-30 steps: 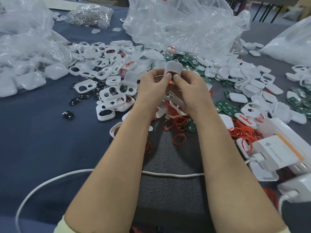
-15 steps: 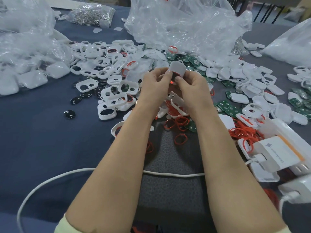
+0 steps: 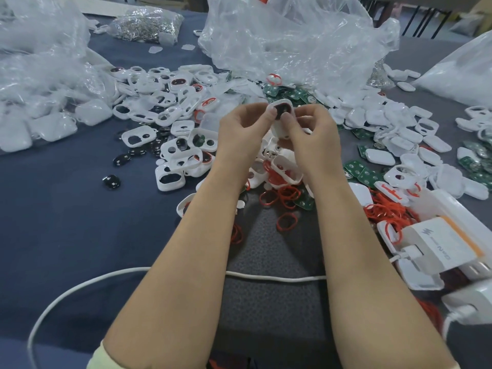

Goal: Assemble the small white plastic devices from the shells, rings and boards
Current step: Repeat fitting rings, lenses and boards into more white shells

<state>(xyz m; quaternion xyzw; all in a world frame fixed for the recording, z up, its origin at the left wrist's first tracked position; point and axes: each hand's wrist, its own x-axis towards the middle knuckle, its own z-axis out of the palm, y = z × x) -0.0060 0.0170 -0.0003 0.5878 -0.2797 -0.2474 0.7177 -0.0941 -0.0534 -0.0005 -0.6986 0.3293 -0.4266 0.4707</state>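
Observation:
Both hands hold one small white shell point(image 3: 280, 113) above the middle of the table. Its open face points toward me, showing a dark part and a red ring inside. My left hand point(image 3: 245, 131) pinches its left edge and my right hand point(image 3: 311, 139) grips its right and lower side. Below the hands lie white shells with cut-outs point(image 3: 170, 179), loose red rings point(image 3: 286, 222) and green boards point(image 3: 364, 174). Black round parts point(image 3: 111, 181) sit on the blue cloth at the left.
Clear plastic bags point(image 3: 292, 38) rise at the back, with bagged white parts point(image 3: 40, 102) at the left. A white charger point(image 3: 439, 249) and its cable point(image 3: 106, 278) lie at the right and across the front. Plain shell covers point(image 3: 378, 157) pile up at the right.
The shell was turned in my hands: its closed white back showed before, now its open face with the dark part shows. My hands moved slightly apart.

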